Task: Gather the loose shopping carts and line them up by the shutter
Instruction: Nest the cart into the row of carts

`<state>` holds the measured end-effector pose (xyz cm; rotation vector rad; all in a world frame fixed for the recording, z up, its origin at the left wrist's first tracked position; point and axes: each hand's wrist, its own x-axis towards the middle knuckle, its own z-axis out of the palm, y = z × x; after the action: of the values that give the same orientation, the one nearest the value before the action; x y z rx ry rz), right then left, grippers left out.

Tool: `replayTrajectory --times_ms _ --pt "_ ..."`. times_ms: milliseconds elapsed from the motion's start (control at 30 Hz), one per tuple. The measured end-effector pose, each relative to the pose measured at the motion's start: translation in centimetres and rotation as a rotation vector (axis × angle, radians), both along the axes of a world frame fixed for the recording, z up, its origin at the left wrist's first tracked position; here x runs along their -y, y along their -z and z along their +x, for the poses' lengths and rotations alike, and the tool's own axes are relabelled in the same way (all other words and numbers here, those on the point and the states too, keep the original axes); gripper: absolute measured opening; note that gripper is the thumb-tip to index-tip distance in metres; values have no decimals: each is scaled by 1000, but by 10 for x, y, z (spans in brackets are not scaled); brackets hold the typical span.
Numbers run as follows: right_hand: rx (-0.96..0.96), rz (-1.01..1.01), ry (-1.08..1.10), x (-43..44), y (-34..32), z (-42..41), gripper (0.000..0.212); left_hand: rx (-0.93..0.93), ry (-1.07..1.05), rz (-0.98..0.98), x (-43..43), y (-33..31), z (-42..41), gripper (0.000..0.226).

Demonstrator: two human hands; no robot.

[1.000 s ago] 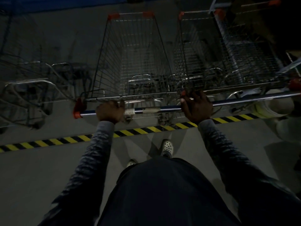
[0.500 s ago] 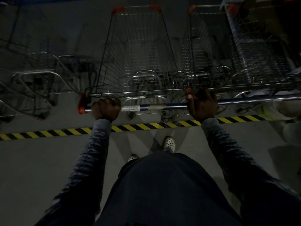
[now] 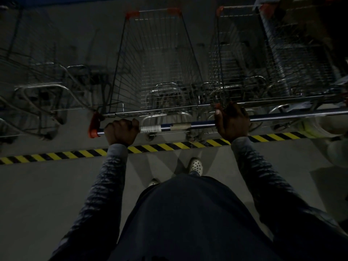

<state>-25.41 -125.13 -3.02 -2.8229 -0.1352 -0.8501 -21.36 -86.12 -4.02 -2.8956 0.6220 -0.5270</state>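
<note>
Both the left hand (image 3: 120, 132) and right hand (image 3: 232, 121) have fingers curled tight round the cart handle (image 3: 177, 127).

Head-worn camera looks steeply down over the cart handle (image 3: 178, 126).

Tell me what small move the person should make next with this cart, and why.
Probably let go of the handle and step back. The left hand and right hand both grip it, yet the cart already stands beside the neighbouring cart, front rims about level and handles nearly in one line, so it looks parked.
</note>
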Motion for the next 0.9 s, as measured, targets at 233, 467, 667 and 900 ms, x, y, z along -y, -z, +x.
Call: replayTrajectory --times_ms 233,467,667,900 --pt "-26 31 -23 6 9 4 32 -49 -153 -144 9 -12 -11 27" --pt "-37 63 -66 2 2 1 34 -130 -257 -190 14 -20 -12 46" --pt "-101 413 -60 14 -3 -6 48 -264 -284 -213 6 -21 -10 54" --pt "-133 691 16 22 -7 -4 67 -268 -289 -119 13 -26 -12 44"
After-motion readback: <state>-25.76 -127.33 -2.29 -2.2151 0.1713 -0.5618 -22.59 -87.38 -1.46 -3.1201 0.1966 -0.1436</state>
